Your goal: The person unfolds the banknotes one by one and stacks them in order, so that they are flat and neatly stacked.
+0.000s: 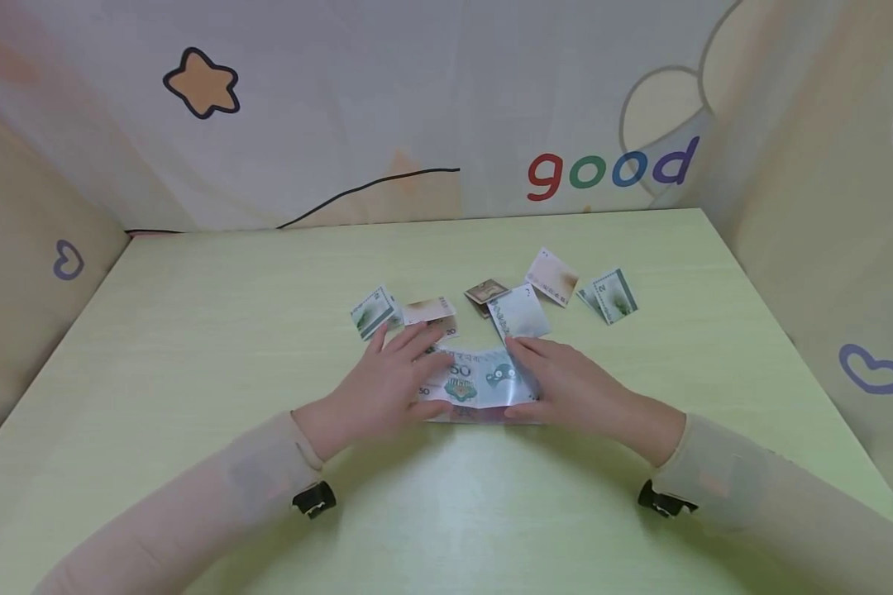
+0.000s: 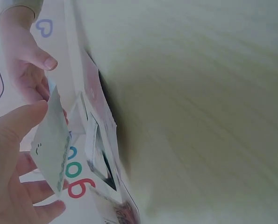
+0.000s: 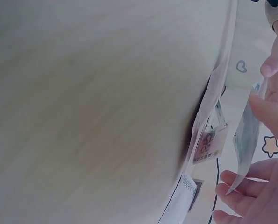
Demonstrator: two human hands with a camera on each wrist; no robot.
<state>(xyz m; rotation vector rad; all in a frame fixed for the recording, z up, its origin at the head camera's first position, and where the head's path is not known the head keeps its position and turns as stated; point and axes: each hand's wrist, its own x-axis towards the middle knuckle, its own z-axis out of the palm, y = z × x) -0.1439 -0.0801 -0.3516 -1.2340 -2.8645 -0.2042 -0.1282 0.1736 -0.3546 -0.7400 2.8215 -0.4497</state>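
Between my two hands a green banknote printed with 50 is held stretched out and slightly bowed. My left hand pinches its left end, thumb on the near edge and fingers at the far edge. The right hand grips the other end the same way. Both wrist views show the held note raised over the table, its face tilted. Under it in the head view, a purplish banknote shows along the near edge, mostly hidden.
Beyond the hands lie several folded banknotes: a green one, a pinkish one, a brown one, a pale blue one, a pale pink one and another green one. Printed cloth walls the table.
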